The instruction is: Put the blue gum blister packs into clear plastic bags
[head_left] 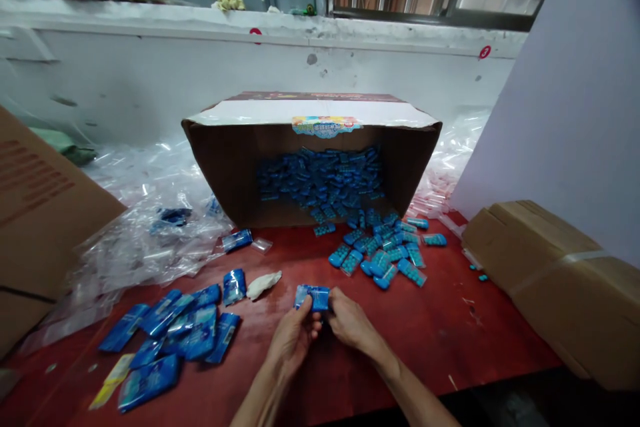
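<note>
Both hands meet low in the middle of the red table (440, 327), and between them they hold one small blue packet (313, 297). My left hand (295, 333) pinches its left side, my right hand (350, 323) its right side. A cardboard box (225, 167) lies tipped on its side behind them, and several small blue pieces (380, 253) spill from its mouth onto the table. Several filled blue packets (185, 327) lie in a heap to the left of my left hand.
Loose clear plastic bags (140, 240) are piled at the left and behind the box. A taped brown carton (555, 280) sits at the right edge, a flat cardboard sheet (40, 213) at the far left. A white crumpled scrap (263, 284) lies near the packets.
</note>
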### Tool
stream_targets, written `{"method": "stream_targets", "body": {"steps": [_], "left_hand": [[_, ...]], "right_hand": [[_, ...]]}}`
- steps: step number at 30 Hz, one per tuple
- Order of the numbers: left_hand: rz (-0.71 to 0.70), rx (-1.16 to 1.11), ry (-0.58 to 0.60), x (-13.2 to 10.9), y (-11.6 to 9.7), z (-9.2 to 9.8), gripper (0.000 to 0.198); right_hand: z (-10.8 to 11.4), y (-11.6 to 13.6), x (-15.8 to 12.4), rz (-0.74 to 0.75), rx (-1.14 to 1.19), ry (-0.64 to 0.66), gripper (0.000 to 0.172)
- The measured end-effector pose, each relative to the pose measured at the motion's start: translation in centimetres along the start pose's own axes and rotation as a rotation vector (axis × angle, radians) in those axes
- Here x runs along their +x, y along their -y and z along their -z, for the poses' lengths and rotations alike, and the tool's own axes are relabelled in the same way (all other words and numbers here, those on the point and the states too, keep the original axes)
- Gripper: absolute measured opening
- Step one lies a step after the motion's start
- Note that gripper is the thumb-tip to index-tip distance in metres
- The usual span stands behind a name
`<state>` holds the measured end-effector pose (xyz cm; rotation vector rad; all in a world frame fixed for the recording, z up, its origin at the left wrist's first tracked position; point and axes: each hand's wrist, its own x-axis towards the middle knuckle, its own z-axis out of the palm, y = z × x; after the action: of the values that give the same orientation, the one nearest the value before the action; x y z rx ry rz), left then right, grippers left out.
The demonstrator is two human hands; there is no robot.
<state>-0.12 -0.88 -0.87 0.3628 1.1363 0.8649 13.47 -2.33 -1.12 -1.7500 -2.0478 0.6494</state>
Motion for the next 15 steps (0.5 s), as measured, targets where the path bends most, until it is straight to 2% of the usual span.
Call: {"method": "stream_targets", "body": {"steps": [2, 6, 8, 12, 15], "left_hand": [[0.014, -0.019, -0.024, -0.1, -0.1, 0.1, 0.020], [0.059, -0.054, 0.013, -0.7, -0.1, 0.5, 0.020], [0.084, -0.075, 0.018, -1.1, -0.1, 0.5, 0.021], [0.118, -0.126, 0.024, -1.6, -0.3, 0.6, 0.021], [0.130, -0.156, 0.025, -1.6, -0.4, 0.8, 0.020]], "right_hand": [[0.6, -0.1, 1.0, 0.014, -0.068, 0.003, 0.023], [3.4, -2.3, 3.5, -0.061, -0.292, -0.127, 0.035], [4.3, -3.5, 4.4, -0.058, -0.345, -0.119, 0.032], [3.9, -4.7, 4.8, -0.017, -0.336, -0.031, 0.017], [3.2, -4.5, 4.3, 0.005, -0.292, 0.011, 0.022]]}}
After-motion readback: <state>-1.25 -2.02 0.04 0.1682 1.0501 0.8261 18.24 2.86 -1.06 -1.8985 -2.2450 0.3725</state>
